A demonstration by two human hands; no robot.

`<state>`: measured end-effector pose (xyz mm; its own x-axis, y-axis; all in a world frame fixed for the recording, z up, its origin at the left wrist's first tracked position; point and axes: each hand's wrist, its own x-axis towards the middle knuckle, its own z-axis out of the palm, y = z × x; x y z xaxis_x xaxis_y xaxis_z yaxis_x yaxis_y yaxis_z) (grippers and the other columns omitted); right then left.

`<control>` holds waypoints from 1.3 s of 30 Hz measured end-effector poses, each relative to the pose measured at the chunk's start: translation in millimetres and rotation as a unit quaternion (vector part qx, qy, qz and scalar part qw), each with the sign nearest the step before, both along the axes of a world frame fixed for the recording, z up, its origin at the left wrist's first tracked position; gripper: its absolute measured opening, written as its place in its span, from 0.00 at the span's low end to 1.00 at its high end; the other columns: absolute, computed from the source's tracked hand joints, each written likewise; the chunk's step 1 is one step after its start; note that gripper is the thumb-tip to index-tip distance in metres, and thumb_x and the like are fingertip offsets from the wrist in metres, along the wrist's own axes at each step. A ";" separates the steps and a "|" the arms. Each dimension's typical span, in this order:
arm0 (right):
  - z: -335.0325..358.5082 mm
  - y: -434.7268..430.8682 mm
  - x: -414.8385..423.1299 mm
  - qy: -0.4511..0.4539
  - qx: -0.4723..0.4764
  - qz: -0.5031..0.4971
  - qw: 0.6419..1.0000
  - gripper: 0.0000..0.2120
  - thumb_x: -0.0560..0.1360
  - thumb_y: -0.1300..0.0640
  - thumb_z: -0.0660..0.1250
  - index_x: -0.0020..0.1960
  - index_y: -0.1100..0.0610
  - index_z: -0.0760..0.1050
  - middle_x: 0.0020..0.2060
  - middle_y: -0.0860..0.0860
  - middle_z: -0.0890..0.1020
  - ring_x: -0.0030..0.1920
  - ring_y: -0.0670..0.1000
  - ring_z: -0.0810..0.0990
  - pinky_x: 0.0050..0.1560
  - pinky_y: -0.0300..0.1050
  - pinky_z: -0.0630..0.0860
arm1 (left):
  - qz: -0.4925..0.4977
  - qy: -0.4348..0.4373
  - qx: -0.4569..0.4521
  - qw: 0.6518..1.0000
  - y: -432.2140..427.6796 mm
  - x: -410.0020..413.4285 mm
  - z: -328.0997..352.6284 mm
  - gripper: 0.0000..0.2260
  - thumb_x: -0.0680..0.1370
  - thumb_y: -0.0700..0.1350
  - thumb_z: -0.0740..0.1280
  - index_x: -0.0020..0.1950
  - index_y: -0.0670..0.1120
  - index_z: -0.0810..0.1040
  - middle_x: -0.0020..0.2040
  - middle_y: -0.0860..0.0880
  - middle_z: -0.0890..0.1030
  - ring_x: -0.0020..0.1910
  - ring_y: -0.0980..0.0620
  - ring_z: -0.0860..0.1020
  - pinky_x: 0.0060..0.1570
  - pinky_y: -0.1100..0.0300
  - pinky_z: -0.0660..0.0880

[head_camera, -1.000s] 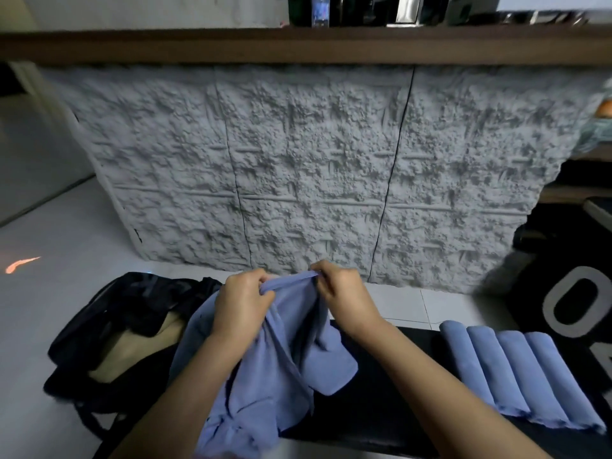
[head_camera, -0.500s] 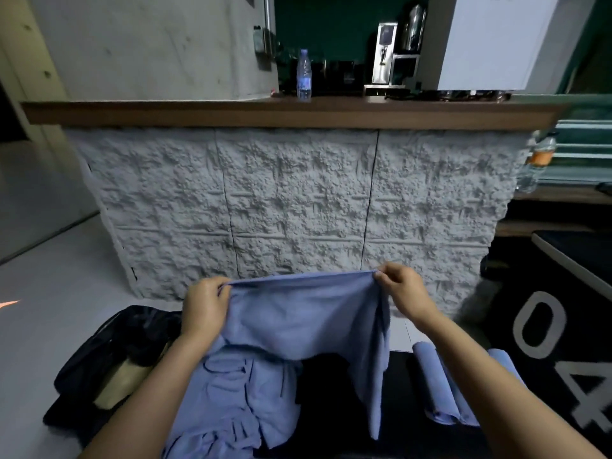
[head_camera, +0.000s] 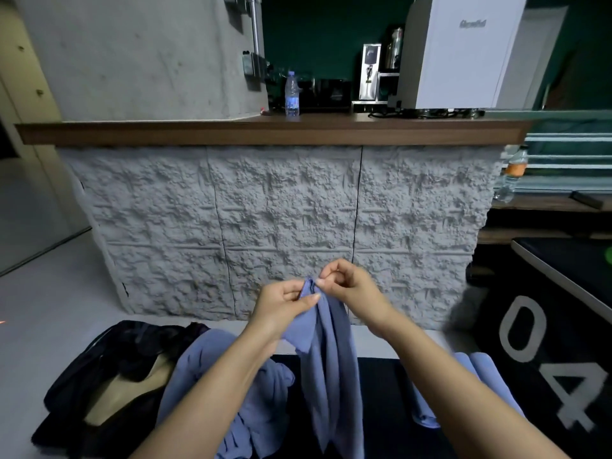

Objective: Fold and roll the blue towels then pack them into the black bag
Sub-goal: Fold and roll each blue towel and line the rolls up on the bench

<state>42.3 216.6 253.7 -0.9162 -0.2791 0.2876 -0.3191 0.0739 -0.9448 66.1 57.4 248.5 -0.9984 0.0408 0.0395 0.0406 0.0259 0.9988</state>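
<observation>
While the left hand (head_camera: pixel 281 306) and right hand (head_camera: pixel 356 293) pinch the gathered top edge of one blue towel (head_camera: pixel 331 362) between thumbs and curled fingers (head_camera: pixel 326 282), close together above the bench (head_camera: pixel 384 412), the cloth hangs in a long narrow strip. Its folding looks begun, its rolling not yet. Some rolled towels (head_camera: pixel 480 367) lie on the bench to the right; the right forearm hides part of them, so their count is unclear. A heap of loose towels (head_camera: pixel 228 376) waits at the left, beside the open black bag (head_camera: pixel 109 369), in which no blue shows. I judge the work to be partway: more folding and rolling, then all the packing.
</observation>
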 end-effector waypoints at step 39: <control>28.7 0.5 39.7 0.171 0.193 -0.018 0.966 0.13 0.69 0.53 0.70 0.33 0.51 0.66 0.35 0.48 0.75 0.38 0.43 0.72 0.43 0.41 0.70 | -0.116 -0.046 0.054 0.991 -15.5 12.2 37.0 0.11 0.74 0.34 0.68 0.56 0.35 0.79 0.52 0.36 0.82 0.48 0.45 0.81 0.55 0.53 0.77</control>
